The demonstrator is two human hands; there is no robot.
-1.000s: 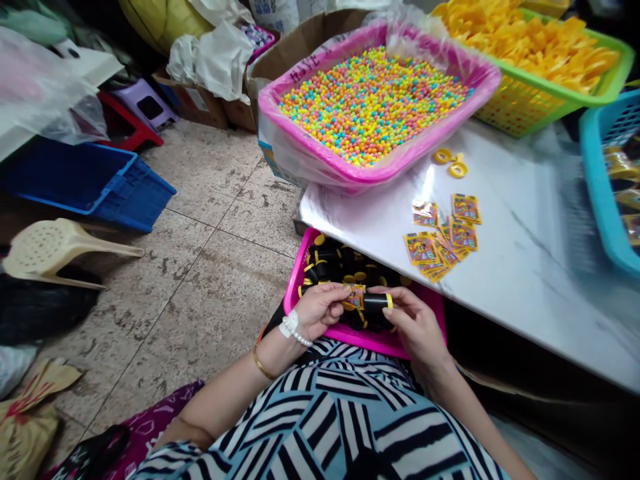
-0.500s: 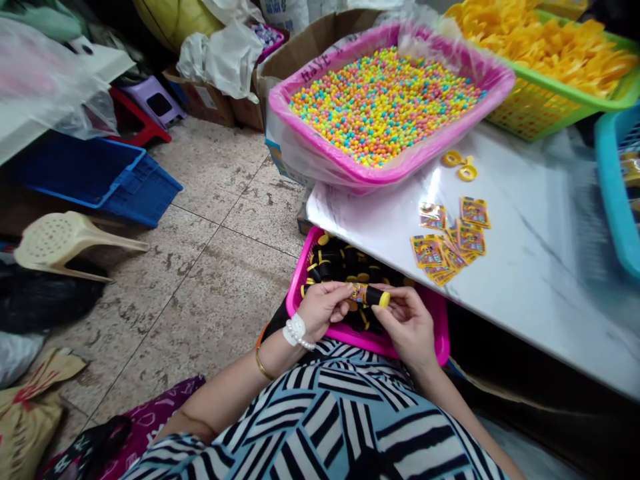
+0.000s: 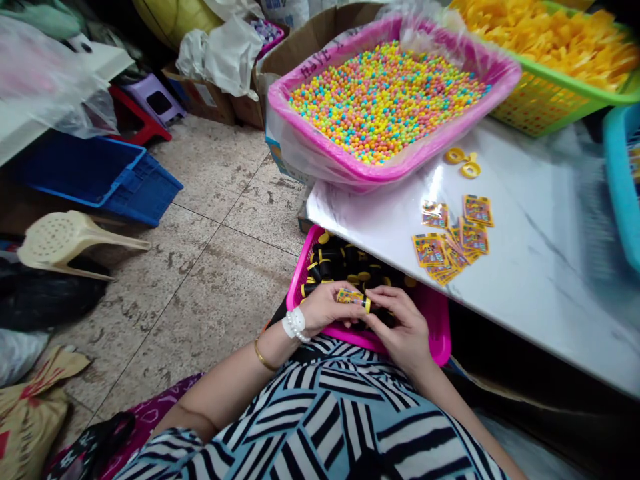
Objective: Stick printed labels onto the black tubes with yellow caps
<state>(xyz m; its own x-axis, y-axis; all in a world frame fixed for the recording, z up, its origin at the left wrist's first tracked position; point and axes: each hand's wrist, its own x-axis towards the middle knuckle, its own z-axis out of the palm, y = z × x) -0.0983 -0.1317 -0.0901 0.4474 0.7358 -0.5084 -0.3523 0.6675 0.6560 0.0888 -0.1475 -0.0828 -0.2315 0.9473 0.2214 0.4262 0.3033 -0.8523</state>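
Observation:
A small black tube with a yellow printed label (image 3: 353, 299) lies between my two hands, roughly level. My left hand (image 3: 320, 310) is closed around its left part, thumb along the label. My right hand (image 3: 406, 328) pinches the right end with thumb and fingertips, which hide most of that end. Just beneath the hands, a pink basket (image 3: 440, 333) holds many black tubes with yellow caps (image 3: 325, 267). On the white marbled table (image 3: 520, 280), several loose yellow printed labels (image 3: 474, 237) lie in an overlapping group beside the basket.
A pink tub (image 3: 370, 175) of coloured candy balls overhangs the table's left edge. Yellow plastic rings (image 3: 470, 169) lie near it. Behind are a green basket (image 3: 560, 87) of yellow pieces and a blue basket (image 3: 617, 180). On the floor at left sit a blue crate (image 3: 140, 190) and a cream stool (image 3: 60, 237).
The tube has turned and shifted slightly left; its yellow label now shows more fully. My right fingers have moved left and cover the end where a yellow cap showed before.

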